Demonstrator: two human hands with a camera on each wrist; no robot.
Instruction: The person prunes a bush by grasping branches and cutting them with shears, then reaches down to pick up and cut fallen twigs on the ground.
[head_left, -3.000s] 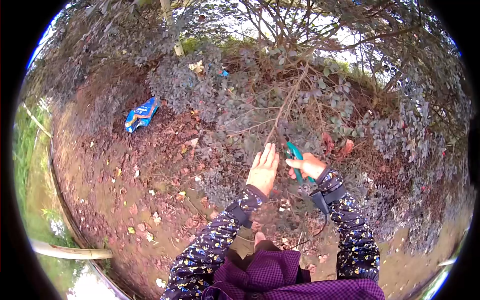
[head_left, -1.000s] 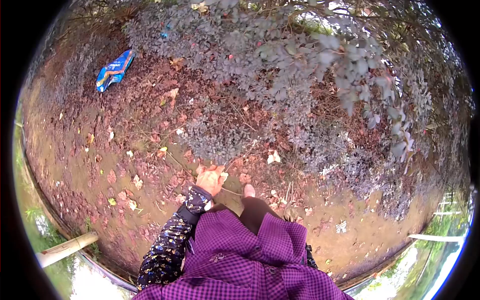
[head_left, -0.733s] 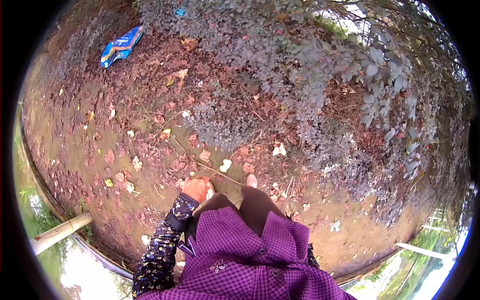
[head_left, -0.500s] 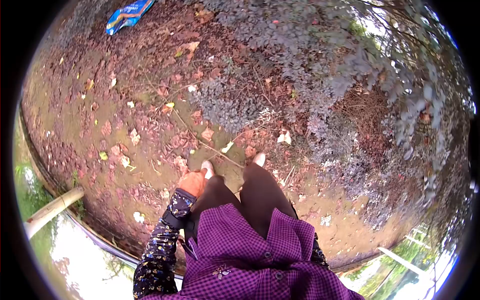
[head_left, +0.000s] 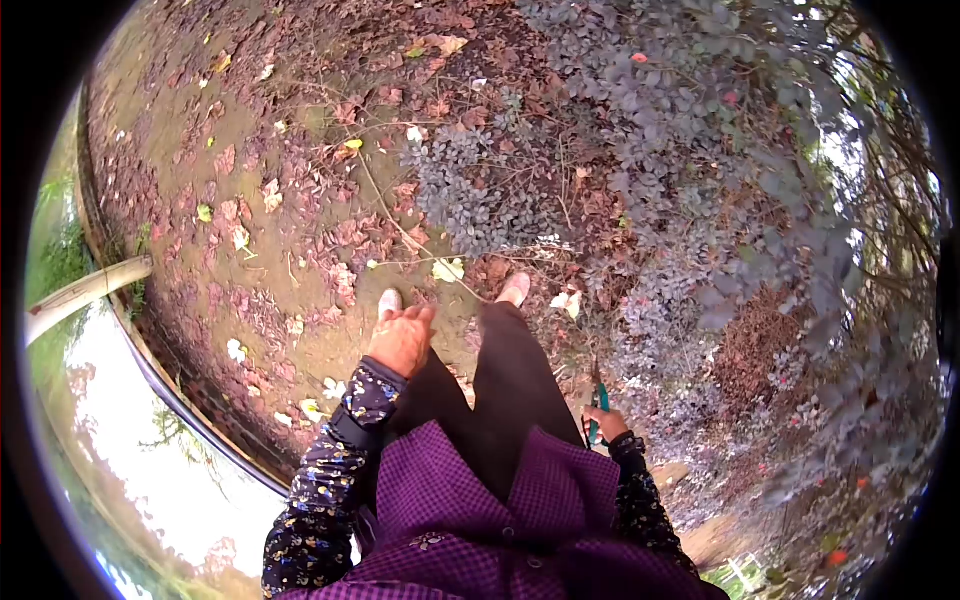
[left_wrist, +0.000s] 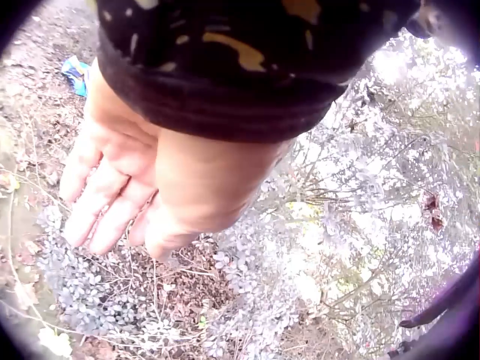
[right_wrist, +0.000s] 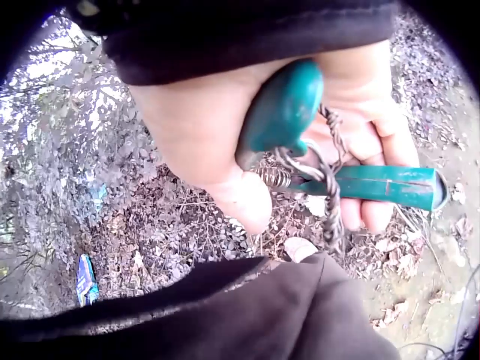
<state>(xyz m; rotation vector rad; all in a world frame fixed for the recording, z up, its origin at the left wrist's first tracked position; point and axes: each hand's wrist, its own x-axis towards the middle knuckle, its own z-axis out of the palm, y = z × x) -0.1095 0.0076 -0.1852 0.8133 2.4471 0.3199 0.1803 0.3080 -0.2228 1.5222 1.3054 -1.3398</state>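
In the head view, my left hand [head_left: 402, 340] hangs in front of the left leg, above the shoe. The left wrist view shows the palm and relaxed fingers of that hand [left_wrist: 124, 169] holding nothing. Low beside the right thigh, my right hand [head_left: 608, 424] grips a pair of pruning shears [head_left: 599, 398] with teal handles, blades pointing forward. Close up in the right wrist view, the shears' handles [right_wrist: 386, 185] stand spread in the palm, the fingers around one and the thumb by the spring. A loop of twisted wire [right_wrist: 330, 184] hangs at the handles.
Dark-leaved shrubs [head_left: 690, 190] fill the right side, and a low clump [head_left: 470, 190] grows ahead of the feet. A thin fallen branch [head_left: 385, 205] lies near the shoes among dry leaves. A pale post [head_left: 90, 293] and a dark edging [head_left: 160, 385] border the left. A blue bag [right_wrist: 86, 281] lies farther off.
Both hands have left the branch in the bush and dropped beside the legs. The head view has tilted down and turned, losing the blue bag. My right hand with the shears is visible again.
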